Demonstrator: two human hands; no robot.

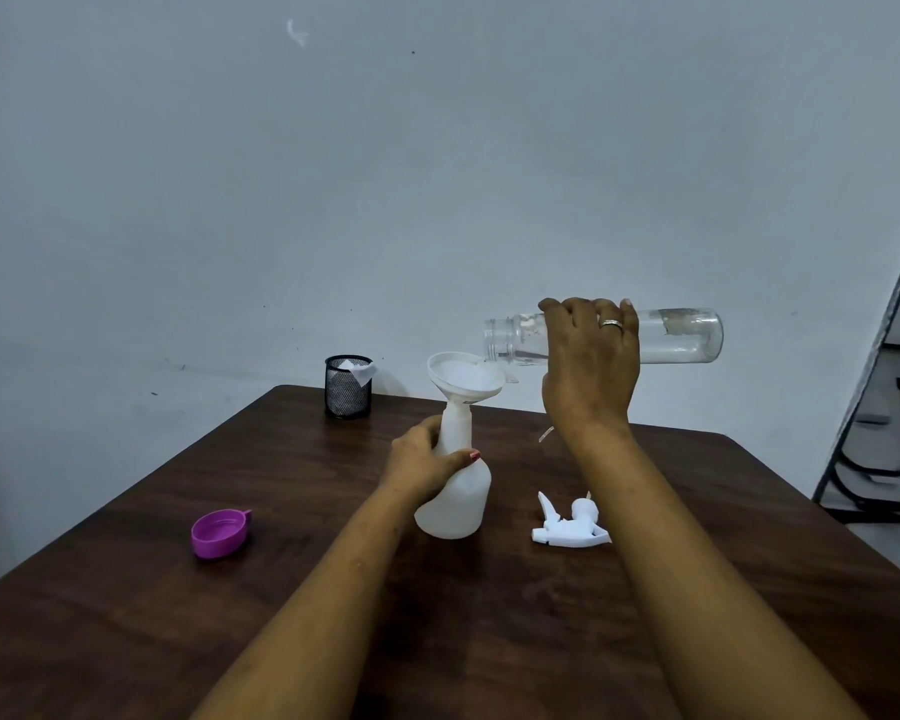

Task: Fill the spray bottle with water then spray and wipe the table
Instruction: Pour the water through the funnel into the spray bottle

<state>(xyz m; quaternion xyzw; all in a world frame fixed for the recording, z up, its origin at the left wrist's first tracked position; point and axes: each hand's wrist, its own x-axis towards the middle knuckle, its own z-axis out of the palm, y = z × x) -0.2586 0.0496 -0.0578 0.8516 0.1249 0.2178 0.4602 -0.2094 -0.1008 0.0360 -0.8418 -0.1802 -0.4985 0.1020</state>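
A white spray bottle [458, 504] stands upright on the dark wooden table [126, 615], with a white funnel [463, 379] seated in its neck. My left hand [427, 462] grips the bottle's narrow upper part. My right hand [591, 374] holds a clear bottle [681, 337] tipped on its side, its open mouth just over the funnel's right rim. The funnel looks full of water. The white trigger sprayer head [570, 527] lies on the table to the right of the spray bottle, detached.
A purple cap [220, 533] lies on the table at the left. A black mesh cup [348, 387] holding white cloth or paper stands near the table's far edge. Dark metal furniture legs [884, 439] show at the far right, past the table.
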